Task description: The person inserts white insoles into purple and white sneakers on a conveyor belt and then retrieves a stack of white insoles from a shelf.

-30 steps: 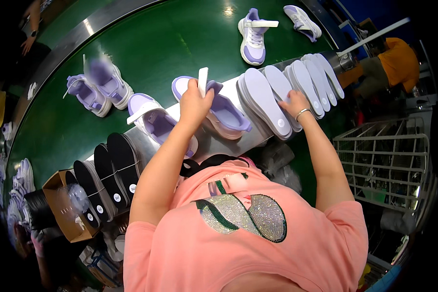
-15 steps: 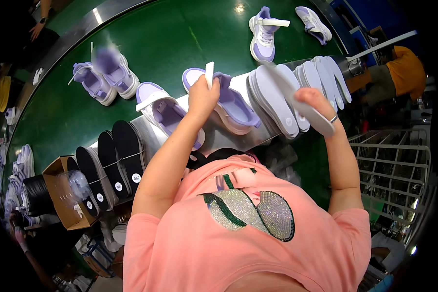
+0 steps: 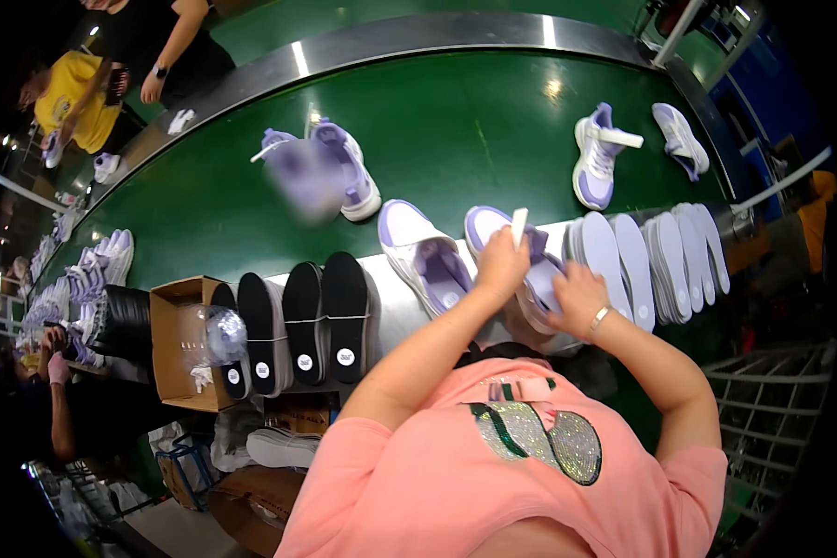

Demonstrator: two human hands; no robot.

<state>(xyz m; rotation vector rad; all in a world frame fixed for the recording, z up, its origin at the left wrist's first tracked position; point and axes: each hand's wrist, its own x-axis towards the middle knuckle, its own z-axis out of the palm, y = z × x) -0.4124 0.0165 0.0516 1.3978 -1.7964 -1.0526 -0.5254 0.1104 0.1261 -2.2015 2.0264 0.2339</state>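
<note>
A white and lavender sneaker (image 3: pixel 532 314) lies in front of me, its white strap (image 3: pixel 519 223) standing up. My left hand (image 3: pixel 504 265) is closed on this sneaker at its tongue and strap. At the heel end of the opening, my right hand (image 3: pixel 581 296) has its fingers curled down into the shoe. They are on a pale insole (image 3: pixel 545 276), mostly inside the sneaker and partly hidden by both hands. Just left of it lies a second sneaker (image 3: pixel 409 232), open, with no hand on it. Stacks of pale lavender insoles (image 3: pixel 597 251) stand close by my right hand.
Black insoles (image 3: pixel 347 307) stand in tied bundles at the left, beside a cardboard box (image 3: pixel 181 344) holding clear plastic. On the green belt (image 3: pixel 465 121) are more sneakers (image 3: pixel 597 158). A wire rack (image 3: pixel 777 400) stands at the right. Other people (image 3: pixel 70 98) work at the far left.
My right hand has moved left with the insole, from above the insole stacks into the sneaker. My left hand still grips the sneaker. The view has swung left.
</note>
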